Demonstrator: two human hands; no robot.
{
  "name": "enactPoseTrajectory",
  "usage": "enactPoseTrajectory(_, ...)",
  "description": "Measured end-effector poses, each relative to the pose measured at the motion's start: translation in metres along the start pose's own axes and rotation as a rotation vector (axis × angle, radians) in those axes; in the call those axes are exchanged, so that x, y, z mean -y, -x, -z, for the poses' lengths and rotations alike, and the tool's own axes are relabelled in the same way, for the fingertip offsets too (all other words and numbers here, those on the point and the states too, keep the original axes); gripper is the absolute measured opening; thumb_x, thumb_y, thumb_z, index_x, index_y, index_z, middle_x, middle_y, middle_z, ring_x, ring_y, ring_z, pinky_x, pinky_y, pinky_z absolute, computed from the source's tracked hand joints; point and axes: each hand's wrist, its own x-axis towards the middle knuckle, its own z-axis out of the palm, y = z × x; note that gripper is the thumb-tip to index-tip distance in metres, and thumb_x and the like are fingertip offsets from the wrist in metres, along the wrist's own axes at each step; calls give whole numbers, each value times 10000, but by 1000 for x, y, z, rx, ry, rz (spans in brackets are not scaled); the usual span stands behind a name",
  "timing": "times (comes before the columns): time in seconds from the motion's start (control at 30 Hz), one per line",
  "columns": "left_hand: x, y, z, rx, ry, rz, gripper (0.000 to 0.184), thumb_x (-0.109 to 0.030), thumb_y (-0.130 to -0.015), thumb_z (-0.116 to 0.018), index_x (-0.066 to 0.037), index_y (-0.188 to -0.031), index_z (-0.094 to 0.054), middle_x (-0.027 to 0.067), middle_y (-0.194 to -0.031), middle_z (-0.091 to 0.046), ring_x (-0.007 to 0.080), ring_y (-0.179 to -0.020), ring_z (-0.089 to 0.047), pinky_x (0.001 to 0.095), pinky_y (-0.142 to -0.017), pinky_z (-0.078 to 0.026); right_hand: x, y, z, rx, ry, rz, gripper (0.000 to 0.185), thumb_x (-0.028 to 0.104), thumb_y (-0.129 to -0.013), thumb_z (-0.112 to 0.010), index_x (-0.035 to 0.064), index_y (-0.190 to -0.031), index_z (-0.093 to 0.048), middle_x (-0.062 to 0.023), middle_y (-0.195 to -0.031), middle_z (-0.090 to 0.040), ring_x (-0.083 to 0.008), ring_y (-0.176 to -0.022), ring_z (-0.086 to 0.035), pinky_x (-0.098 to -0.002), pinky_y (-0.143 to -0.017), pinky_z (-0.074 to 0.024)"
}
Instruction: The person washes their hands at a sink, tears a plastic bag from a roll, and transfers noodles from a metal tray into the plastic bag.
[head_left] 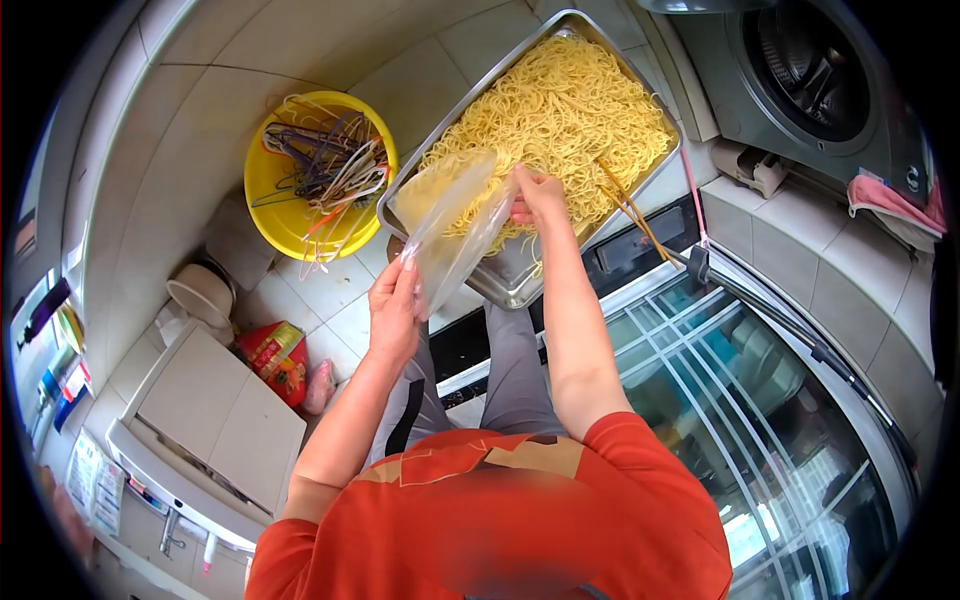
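Note:
Between my two hands a clear plastic bag (452, 238) is stretched over the near left corner of a metal tray. My left hand (397, 302) pinches the bag's edge on the left. On the right, my right hand (538, 198) grips the bag's other edge, close above the noodles. A thick layer of yellow noodles (570, 105) fills most of the metal tray (515, 292), whose near corner shows bare metal. A pair of wooden chopsticks (637, 215) leans across the tray's right rim, tips in the noodles.
A yellow basin (262, 205) of clothes hangers stands left of the tray. A washing machine (720, 90) is at upper right, and a glass-topped cabinet (740, 420) at lower right. A red package (277, 360) lies on the floor beside a white cabinet (215, 410).

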Motion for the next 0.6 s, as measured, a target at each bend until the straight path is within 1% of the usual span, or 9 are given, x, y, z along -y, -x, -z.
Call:
enactPoseTrajectory(0.07, 2, 6, 11, 33, -68, 13, 270, -242, -966, -507, -112, -1194, -574, -78, -657, -396, 17, -493, -317, 174, -434, -258, -6, -5, 4, 13, 0, -26, 307, 255, -834, -641, -4, -990, -587, -88, -757, -613, -183, -580, -617, -273, -419, -473)
enactPoseTrajectory(0.13, 11, 12, 20, 17, -62, 48, 257, -249, -969, -501, -123, -1182, -567, -76, -654, -391, 19, -488, -310, 178, -429, -248, -19, -11, 7, 151, 27, 154, 194, 176, -830, -648, 1, -872, -576, -56, -671, -574, -125, -520, -548, -240, -402, -415)
enactPoseTrajectory(0.17, 13, 13, 24, -5, -60, 85, 243, -257, -971, -495, -134, -1170, -561, -75, -651, -386, 20, -484, -303, 182, -425, -239, -22, -10, 8, 150, 27, 159, 194, 176, -830, -648, 1, -872, -576, -56, -671, -574, -125, -520, -548, -240, -402, -415)
enactPoseTrajectory(0.23, 10, 13, 25, -40, -2, 128, 218, -269, -970, -494, -148, -1138, -562, -76, -634, -377, 28, -471, -288, 187, -420, -231, -32, 12, 8, 291, -78, 329, 131, 95, -816, -651, 10, -858, -560, -34, -657, -555, -89, -488, -482, -232, -397, -367)
enactPoseTrajectory(0.27, 7, 15, 26, -77, 54, 175, 194, -281, -970, -494, -162, -1107, -564, -78, -616, -368, 36, -458, -273, 193, -416, -223, -35, 23, 11, 357, -96, 332, 112, 39, -813, -648, 17, -878, -560, -22, -661, -553, -74, -504, -483, -217, -419, -358)
enactPoseTrajectory(0.37, 1, 7, 30, -41, 109, 215, 157, -302, -982, -458, -185, -1075, -504, -67, -598, -348, 47, -448, -262, 200, -414, -220, -43, 72, 19, 496, -208, 341, 110, 36, -825, -643, 22, -887, -553, -8, -667, -549, -68, -516, -480, -214, -428, -358)
enactPoseTrajectory(0.5, -11, 4, 23, -34, 88, 223, 141, -313, -985, -443, -184, -1038, -469, -62, -594, -349, 51, -442, -268, 207, -408, -226, -42, 128, 36, 523, -184, 354, 91, 34, -835, -639, 28, -878, -559, 3, -688, -558, -56, -546, -491, -197, -473, -380)
enactPoseTrajectory(0.57, -15, 6, 18, -62, 37, 150, 158, -315, -987, -437, -187, -1073, -474, -60, -591, -350, 50, -439, -266, 212, -401, -227, -52, 132, 44, 470, 1, 442, 80, 30, -834, -641, 32, -874, -571, 11, -712, -570, -44, -603, -516, -178, -536, -405)
enactPoseTrajectory(0.6, -16, 6, 17, -59, 32, 147, 158, -315, -987, -437, -187, -1073, -474, -60, -591, -350, 50, -439, -266, 212, -401, -227, -60, 128, 47, 483, 47, 455, 93, 69, -808, -670, 34, -847, -593, 12, -711, -582, -52, -646, -537, -197, -600, -435)
